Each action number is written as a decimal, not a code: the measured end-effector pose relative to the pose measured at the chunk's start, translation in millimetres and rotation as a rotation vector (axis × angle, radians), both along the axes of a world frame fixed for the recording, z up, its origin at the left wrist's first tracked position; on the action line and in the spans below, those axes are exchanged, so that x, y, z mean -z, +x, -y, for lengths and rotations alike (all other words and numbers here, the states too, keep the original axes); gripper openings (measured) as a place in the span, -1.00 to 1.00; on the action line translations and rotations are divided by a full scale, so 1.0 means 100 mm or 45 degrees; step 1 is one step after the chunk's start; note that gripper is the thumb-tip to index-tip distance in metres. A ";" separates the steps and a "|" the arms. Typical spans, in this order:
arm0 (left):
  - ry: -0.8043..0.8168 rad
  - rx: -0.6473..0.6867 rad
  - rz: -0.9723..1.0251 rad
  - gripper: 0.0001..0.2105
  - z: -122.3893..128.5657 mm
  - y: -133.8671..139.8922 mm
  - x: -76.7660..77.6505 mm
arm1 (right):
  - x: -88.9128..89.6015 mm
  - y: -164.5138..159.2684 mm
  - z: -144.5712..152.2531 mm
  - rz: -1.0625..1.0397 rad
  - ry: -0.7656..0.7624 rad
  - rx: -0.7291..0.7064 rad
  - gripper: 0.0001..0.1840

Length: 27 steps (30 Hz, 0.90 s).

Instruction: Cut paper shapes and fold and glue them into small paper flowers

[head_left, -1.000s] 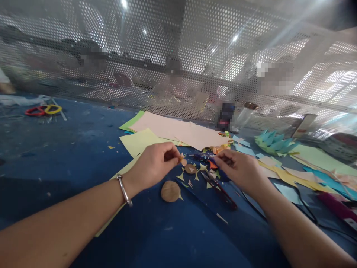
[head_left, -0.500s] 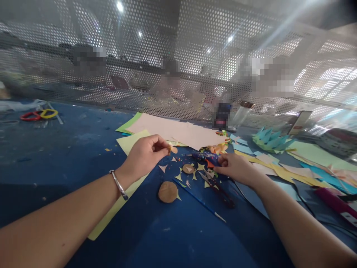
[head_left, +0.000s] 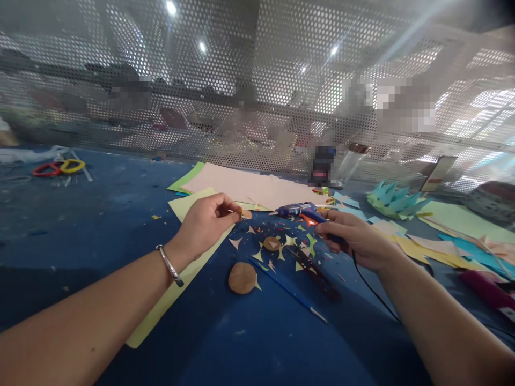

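Observation:
Between the thumb and fingers of my left hand [head_left: 207, 222] is a small orange paper petal piece [head_left: 247, 214], partly hidden by the fingertips. My right hand [head_left: 354, 236] is wrapped round the handle of a blue hot glue gun [head_left: 298, 209] with an orange trigger. The gun lies nearly level, its nozzle pointing left toward the paper piece, with a gap between them. Below the hands lie a brown paper disc [head_left: 242, 277], a smaller brown disc [head_left: 272, 244], dark-handled scissors [head_left: 316, 273] and a blue brush-like stick [head_left: 289, 289], among pale star-shaped paper scraps.
Large pink paper [head_left: 241, 185] and a yellow-green sheet [head_left: 153, 321] lie on the blue table. At right are a blue-green paper flower [head_left: 396, 202], coloured strips, a purple tool [head_left: 483, 292] and cords. Red and yellow scissors [head_left: 60, 167] lie far left; perforated metal mesh [head_left: 225, 107] stands behind.
My right hand has picked up the glue gun from among the scraps, lifting it and levelling its nozzle toward the left. My left hand has shifted slightly left with the paper piece.

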<state>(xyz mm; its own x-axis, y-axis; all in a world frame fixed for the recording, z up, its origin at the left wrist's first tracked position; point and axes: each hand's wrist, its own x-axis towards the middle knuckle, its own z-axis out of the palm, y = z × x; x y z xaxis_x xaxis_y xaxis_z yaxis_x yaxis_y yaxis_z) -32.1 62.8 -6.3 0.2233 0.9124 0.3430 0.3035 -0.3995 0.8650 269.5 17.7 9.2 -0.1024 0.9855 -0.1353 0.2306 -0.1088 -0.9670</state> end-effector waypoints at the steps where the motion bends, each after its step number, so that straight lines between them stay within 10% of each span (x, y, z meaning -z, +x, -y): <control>1: -0.005 0.000 0.008 -0.86 -0.01 0.00 0.01 | -0.02 -0.01 0.02 -0.052 0.004 -0.031 -0.65; 27: -0.339 0.254 0.152 -0.86 0.02 0.04 -0.08 | -0.09 -0.14 0.18 -0.324 0.158 -0.094 -0.67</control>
<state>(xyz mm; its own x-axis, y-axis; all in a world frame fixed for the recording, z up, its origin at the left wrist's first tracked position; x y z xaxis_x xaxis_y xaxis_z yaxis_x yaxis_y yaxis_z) -27.9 60.7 1.9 0.3788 0.9158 0.1332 0.1329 -0.1962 0.9715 255.7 -0.2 18.4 -0.1899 0.9815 0.0251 -0.0178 0.0221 -0.9996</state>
